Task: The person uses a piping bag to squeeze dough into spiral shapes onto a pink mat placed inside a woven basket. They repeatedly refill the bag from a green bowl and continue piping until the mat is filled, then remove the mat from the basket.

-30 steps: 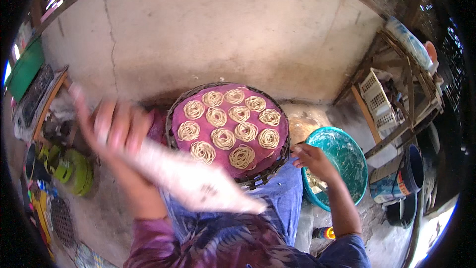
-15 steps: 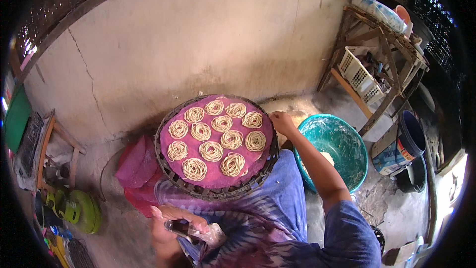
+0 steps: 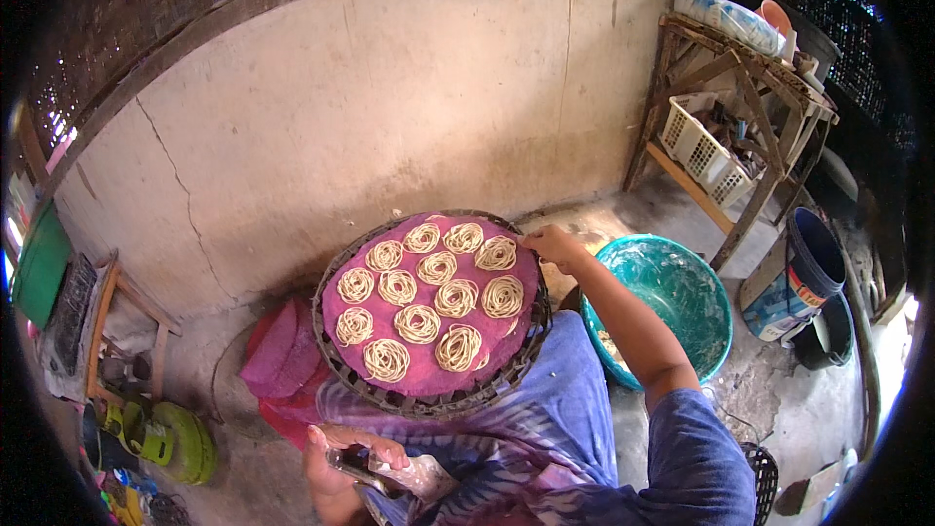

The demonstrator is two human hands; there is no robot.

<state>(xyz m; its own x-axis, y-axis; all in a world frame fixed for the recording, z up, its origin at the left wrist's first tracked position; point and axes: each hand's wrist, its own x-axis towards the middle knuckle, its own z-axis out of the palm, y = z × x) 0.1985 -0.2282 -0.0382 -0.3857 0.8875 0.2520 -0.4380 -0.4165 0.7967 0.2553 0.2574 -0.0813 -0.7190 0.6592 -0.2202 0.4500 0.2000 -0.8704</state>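
A round, dark woven tray point(image 3: 334, 362), lined with pink cloth point(image 3: 426, 372), rests at my lap. Several coiled nests of pale dough strands point(image 3: 418, 323) lie spread over the cloth. My right hand point(image 3: 554, 245) is at the tray's upper right edge, its fingers pinched together beside a nest. Whether they grip the cloth, the rim or a strand is too small to tell. Below the tray, my left hand point(image 3: 331, 472) is wrapped round a hand-held tool with a dark shiny part and a whitish, smeared end point(image 3: 426, 477); its exact kind is unclear.
To my right stands a teal basin point(image 3: 672, 297) with pale residue inside. Beyond it are a blue-and-white bucket point(image 3: 794, 273) and a wooden rack point(image 3: 740, 78) holding a white basket point(image 3: 703, 148). A green gas cylinder point(image 3: 180, 443) stands at left. A cracked wall point(image 3: 409, 97) rises behind the tray.
The whole view has shifted, so the tray appears lower. My right hand has moved slightly inward and farther along the tray's edge. My left hand keeps its hold on the tool.
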